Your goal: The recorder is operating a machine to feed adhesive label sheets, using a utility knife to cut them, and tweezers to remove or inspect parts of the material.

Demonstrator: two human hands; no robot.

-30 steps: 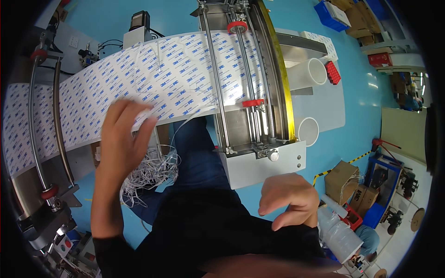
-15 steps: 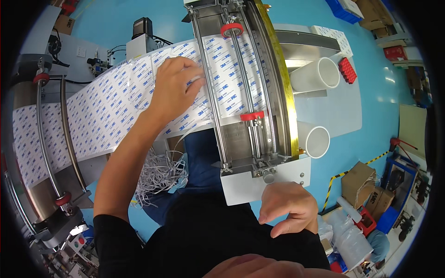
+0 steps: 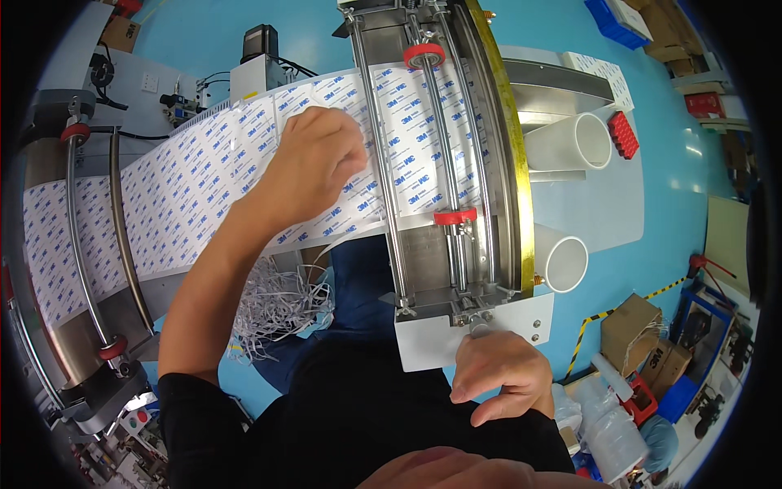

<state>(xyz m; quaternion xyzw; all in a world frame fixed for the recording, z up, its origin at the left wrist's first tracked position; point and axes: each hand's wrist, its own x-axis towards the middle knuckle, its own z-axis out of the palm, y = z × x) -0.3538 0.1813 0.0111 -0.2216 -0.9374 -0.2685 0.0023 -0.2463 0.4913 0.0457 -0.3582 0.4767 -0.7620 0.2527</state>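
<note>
A wide white sheet with a repeated blue print (image 3: 195, 163) runs across the bench and under the steel rods (image 3: 376, 155) of a roller machine. Over this sheet, just left of the nearest rod, is my left hand (image 3: 322, 163), its fingers curled into a loose fist with nothing visible in it. My right hand (image 3: 503, 379) hangs bent at the machine's near end, against or just below a metal knob (image 3: 479, 326) that it partly covers. Its thumb and forefinger are apart and nothing shows between them. Red collars (image 3: 424, 55) sit on the middle rod.
A heap of thin white strips (image 3: 281, 301) lies below the sheet by my legs. Two white tubes (image 3: 582, 143) stick out beyond the yellow-edged machine side (image 3: 520, 187). More rods (image 3: 77, 220) stand at the far left. Cardboard boxes (image 3: 631, 330) sit on the right floor.
My left hand's fingers have curled in from a spread pose. The machine sits slightly lower and further right in view, and my right hand now overlaps the knob.
</note>
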